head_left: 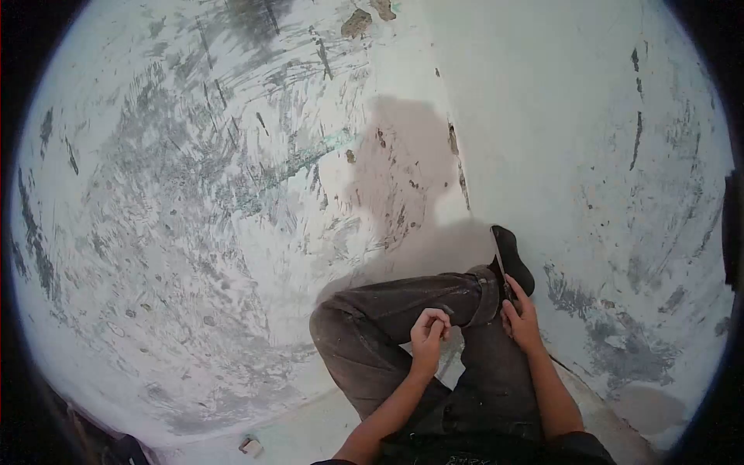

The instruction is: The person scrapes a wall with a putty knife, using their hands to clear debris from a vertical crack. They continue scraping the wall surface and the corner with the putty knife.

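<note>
Fingers curled in, my left hand (430,332) is closed above my bent leg in dark trousers (372,306). Whatever it may hold is hidden. Beside the rolled trouser cuff, my right hand (524,319) is closed round the dark handle of a thin-bladed tool (499,254). Its narrow, pale blade is seen nearly edge-on and points away from me, along the side of my dark shoe (514,262). The exact kind of blade cannot be made out.
A white surface with grey scrape marks (194,178) spreads ahead and left. A smoother pale surface (535,108) meets it along a chipped seam (457,155). My shadow falls on both. A small pale block (250,446) lies at lower left, near dark items (128,449).
</note>
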{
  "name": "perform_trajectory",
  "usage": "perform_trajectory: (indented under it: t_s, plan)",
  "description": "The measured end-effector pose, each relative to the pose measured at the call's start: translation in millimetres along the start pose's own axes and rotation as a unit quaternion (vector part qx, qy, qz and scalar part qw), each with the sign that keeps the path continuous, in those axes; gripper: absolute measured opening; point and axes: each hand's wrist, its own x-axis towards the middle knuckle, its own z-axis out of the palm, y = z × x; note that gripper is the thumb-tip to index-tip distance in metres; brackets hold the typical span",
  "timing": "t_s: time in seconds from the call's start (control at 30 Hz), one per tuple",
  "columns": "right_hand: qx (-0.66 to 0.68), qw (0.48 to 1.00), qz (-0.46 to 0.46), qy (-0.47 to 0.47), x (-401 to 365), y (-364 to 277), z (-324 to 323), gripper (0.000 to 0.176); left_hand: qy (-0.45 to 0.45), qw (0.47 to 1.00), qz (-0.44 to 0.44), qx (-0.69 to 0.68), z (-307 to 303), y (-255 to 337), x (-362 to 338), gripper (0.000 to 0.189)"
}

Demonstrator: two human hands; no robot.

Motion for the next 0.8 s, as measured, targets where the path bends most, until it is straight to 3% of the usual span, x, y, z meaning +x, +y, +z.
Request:
perform_trajectory:
  t_s: [0.53, 0.8]
  plan:
    - [0.007, 0.999, -0.036, -0.007, 4.5, 20.0, -2.6, 0.053, 0.007, 1.0, 0.003, 0.007, 0.2, 0.6, -0.6, 0.011]
    - [0.008, 1.0, 0.005, -0.003, -0.5, 3.9, -0.8, 0.051, -0.005, 1.0, 0.013, 0.017, 0.5, 1.1, -0.4, 0.01]
